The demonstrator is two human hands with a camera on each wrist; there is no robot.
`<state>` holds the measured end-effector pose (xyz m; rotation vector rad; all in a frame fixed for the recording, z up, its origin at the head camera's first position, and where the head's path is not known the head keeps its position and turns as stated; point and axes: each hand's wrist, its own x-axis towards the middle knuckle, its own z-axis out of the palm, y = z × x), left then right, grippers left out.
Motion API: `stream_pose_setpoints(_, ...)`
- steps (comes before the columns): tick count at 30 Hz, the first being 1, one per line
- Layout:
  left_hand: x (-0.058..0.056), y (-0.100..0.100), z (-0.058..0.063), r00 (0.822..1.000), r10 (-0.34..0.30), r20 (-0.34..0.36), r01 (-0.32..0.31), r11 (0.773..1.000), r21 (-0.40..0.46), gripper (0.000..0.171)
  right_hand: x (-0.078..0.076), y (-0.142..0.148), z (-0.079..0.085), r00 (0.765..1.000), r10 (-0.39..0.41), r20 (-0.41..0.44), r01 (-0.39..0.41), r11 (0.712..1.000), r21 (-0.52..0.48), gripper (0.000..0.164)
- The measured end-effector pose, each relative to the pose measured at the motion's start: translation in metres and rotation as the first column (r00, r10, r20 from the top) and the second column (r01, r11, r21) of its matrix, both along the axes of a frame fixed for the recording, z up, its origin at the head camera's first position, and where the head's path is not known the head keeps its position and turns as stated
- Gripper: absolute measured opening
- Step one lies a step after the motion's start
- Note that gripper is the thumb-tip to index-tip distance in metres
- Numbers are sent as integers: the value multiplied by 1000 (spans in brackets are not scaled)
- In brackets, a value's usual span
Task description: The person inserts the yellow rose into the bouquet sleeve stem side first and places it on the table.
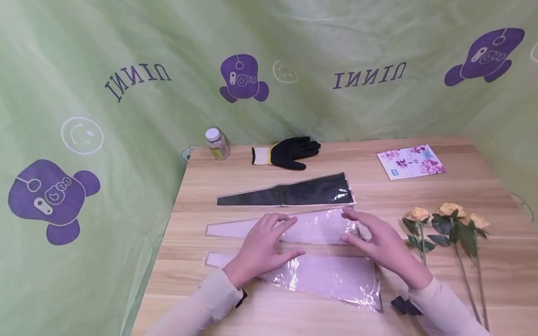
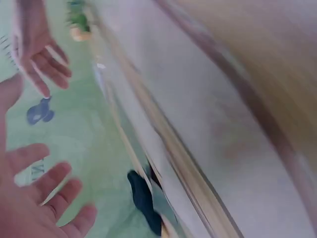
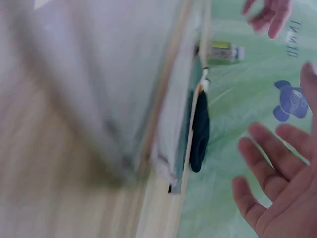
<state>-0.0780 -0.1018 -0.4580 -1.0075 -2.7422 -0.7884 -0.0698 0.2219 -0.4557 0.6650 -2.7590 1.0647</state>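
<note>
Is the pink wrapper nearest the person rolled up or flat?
Spread flat: the wrapper lies along the table, its long tapered outline showing, partly hidden by the left hand.

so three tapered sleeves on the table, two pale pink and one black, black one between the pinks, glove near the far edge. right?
Not quite: the black sleeve isn't between the pale pink sleeves. The head view shows it beyond both, on the side toward the glove. The rest stands.
</note>
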Motion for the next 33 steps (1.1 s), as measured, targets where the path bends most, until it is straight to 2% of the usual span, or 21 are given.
stream_pose_setpoints(1, -2, 4, 3, 999, -1, 55, -6, 991, 132, 68, -2, 0, 2, 1000, -12, 3, 12, 997, -73, 63)
stream_pose_setpoints(2, -4, 7, 7, 994, -13, 112, -16, 966, 259, 63, -3, 1, 4, 1000, -17, 8, 18, 990, -139, 60)
stream_pose_setpoints(4, -7, 15, 13, 979, -63, 195, -35, 885, 463, 57, -6, 1, 8, 1000, -15, 5, 16, 971, -237, 57)
stream_pose_setpoints(5, -9, 18, 16, 972, -90, 219, -41, 847, 530, 54, -8, 1, 10, 1000, -7, 4, 8, 963, -270, 57)
stream_pose_setpoints(6, -10, 21, 18, 967, -110, 229, -42, 821, 570, 52, -8, 1, 11, 1000, 2, 4, -1, 956, -293, 57)
stream_pose_setpoints(8, -12, 26, 21, 961, -129, 244, -44, 801, 596, 48, -10, 1, 13, 1000, 5, 2, -4, 954, -301, 56)
stream_pose_setpoints(10, -15, 31, 20, 963, -126, 240, -39, 813, 581, 45, -13, 3, 15, 1000, -12, 9, 14, 961, -277, 54)
stream_pose_setpoints(12, -21, 35, 19, 970, -112, 215, -23, 839, 544, 44, -19, 5, 16, 998, -44, 38, 52, 967, -248, 49)
stream_pose_setpoints(14, -28, 40, 19, 980, -98, 175, -4, 863, 505, 43, -28, 9, 18, 996, -71, 58, 82, 973, -215, 44)
stream_pose_setpoints(17, -41, 49, 25, 989, -83, 118, 20, 888, 459, 43, -42, 15, 24, 992, -97, 85, 111, 976, -185, 43)
stream_pose_setpoints(20, -60, 61, 34, 991, -69, 111, 20, 919, 394, 42, -55, 22, 30, 989, -119, 87, 133, 977, -169, 44)
stream_pose_setpoints(22, -76, 71, 38, 992, -52, 114, 13, 947, 321, 41, -66, 26, 33, 984, -149, 97, 164, 971, -171, 44)
stream_pose_setpoints(25, -101, 82, 37, 990, -20, 138, -6, 982, 188, 42, -82, 29, 32, 973, -197, 119, 213, 965, -151, 43)
stream_pose_setpoints(29, -130, 93, 27, 983, 8, 185, -17, 999, 50, 47, -102, 29, 21, 951, -230, 205, 251, 964, -86, 43)
stream_pose_setpoints(33, -151, 104, 11, 974, 11, 227, 9, 996, -85, 51, -116, 26, 8, 921, -255, 294, 261, 965, 20, 43)
